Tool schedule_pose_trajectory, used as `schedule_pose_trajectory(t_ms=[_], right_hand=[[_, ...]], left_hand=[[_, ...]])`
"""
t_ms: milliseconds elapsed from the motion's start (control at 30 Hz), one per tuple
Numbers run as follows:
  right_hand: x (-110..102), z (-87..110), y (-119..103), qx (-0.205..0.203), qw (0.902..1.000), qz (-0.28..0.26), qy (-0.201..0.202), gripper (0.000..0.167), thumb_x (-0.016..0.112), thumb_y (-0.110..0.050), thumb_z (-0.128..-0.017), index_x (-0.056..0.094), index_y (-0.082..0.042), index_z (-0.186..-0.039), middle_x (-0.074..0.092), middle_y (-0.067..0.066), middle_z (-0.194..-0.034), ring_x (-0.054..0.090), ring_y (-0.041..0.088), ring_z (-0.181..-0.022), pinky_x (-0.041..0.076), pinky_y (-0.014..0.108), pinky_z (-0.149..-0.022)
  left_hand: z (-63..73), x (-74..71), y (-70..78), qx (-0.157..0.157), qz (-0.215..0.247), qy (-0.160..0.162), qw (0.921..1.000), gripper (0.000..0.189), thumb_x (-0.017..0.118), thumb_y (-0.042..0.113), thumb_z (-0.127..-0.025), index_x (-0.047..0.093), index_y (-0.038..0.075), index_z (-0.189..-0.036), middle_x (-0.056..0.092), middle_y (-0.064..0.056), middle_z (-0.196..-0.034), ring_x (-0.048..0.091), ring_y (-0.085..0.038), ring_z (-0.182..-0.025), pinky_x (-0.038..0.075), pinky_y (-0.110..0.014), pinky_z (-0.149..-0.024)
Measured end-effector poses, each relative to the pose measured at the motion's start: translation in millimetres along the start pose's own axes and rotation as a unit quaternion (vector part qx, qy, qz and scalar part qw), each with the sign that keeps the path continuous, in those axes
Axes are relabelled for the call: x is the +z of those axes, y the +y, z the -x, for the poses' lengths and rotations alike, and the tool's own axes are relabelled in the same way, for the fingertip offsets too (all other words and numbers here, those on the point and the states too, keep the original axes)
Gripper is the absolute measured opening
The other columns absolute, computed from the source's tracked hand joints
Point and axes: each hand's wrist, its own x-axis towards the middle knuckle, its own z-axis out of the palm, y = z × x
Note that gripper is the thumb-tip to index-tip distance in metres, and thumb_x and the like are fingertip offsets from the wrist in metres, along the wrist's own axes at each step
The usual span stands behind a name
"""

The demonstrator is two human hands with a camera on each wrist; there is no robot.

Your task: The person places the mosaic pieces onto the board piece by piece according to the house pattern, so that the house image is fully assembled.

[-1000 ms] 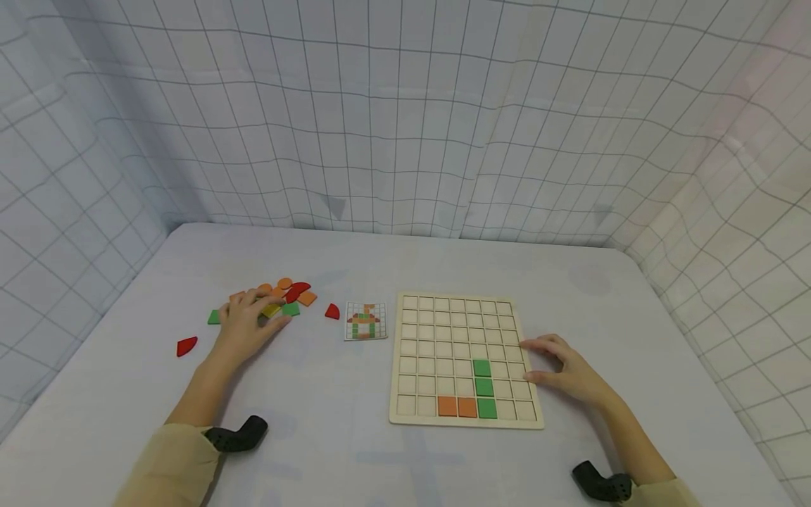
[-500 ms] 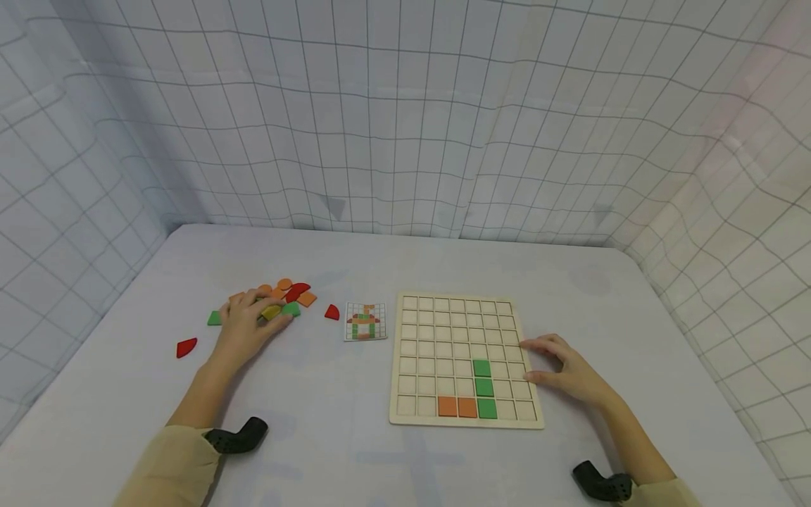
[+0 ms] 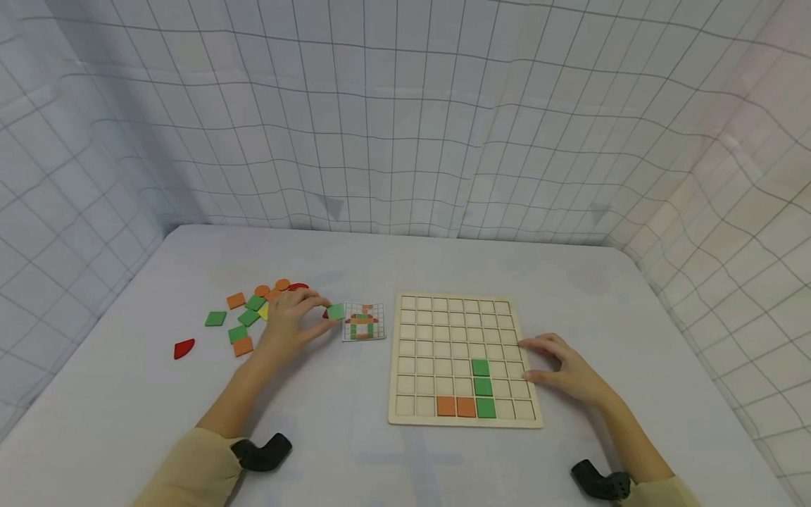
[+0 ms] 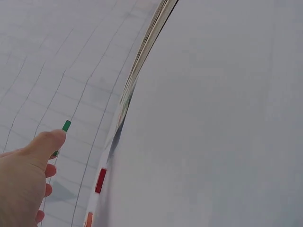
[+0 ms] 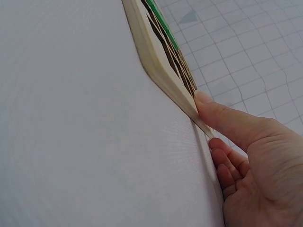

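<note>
My left hand [image 3: 288, 327] pinches a green square tile [image 3: 336, 311] between thumb and fingers, beside the left edge of a small pattern card [image 3: 363, 329]. In the left wrist view the same green tile [image 4: 66, 126] appears edge-on past the thumb. A pale wooden grid board [image 3: 426, 348] lies to the right of the card. It bears a column of three green tiles [image 3: 483, 386] and two orange tiles [image 3: 456, 407] in the bottom row. The right hand [image 3: 573, 370] touches the board's right edge, thumb and index fingertip apart along it; its thumb [image 5: 220, 116] is at the rim.
Left of the left hand lie loose pieces: green squares [image 3: 215, 319], orange squares [image 3: 243, 346], orange discs [image 3: 262, 290] and a partly hidden yellow piece [image 3: 263, 313]. A red quarter-round piece [image 3: 184, 348] lies apart at far left. Grid-lined cloth [image 3: 405, 127] hangs behind the table.
The left hand has moved right from the loose pieces to the card, carrying the green tile from the pile. Pieces formerly under the hand now show. The right hand stays at the board.
</note>
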Motion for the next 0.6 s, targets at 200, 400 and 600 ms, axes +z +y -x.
schedule_pose_trajectory(t_ms=[200, 400, 600], right_hand=[[0.1, -0.4, -1.5, 0.001, 1.0, -0.003, 0.0, 0.05, 0.074, -0.011, -0.075, 0.056, -0.002, -0.121, 0.048, 0.013, -0.115, 0.043, 0.028, -0.109, 0.033, 0.024, -0.09], [-0.5, 0.2, -3.8, 0.003, 1.0, 0.002, -0.001, 0.049, 0.074, -0.011, -0.076, 0.056, -0.001, -0.121, 0.048, 0.014, -0.114, 0.043, 0.028, -0.109, 0.033, 0.023, -0.09], [2.4, -2.2, 11.3, 0.005, 1.0, 0.003, 0.002, 0.05, 0.074, -0.013, -0.076, 0.056, -0.005, -0.122, 0.048, 0.011, -0.115, 0.043, 0.026, -0.111, 0.033, 0.024, -0.091]], left_hand=[[-4.4, 22.4, 27.0, 0.047, 0.002, -0.018, 0.9987, 0.029, 0.08, 0.021, -0.068, 0.066, 0.01, -0.091, 0.056, -0.006, -0.095, 0.048, -0.026, -0.089, 0.031, -0.047, -0.078], [-6.9, 40.2, 49.8, 0.078, 0.026, -0.037, 0.9959, 0.029, 0.081, 0.02, -0.067, 0.067, 0.012, -0.091, 0.058, -0.004, -0.098, 0.05, -0.024, -0.091, 0.032, -0.046, -0.08], [-5.5, 55.9, 68.1, 0.082, 0.03, -0.075, 0.9934, 0.025, 0.078, 0.025, -0.07, 0.066, 0.016, -0.089, 0.055, 0.0, -0.096, 0.05, -0.021, -0.095, 0.034, -0.047, -0.085]])
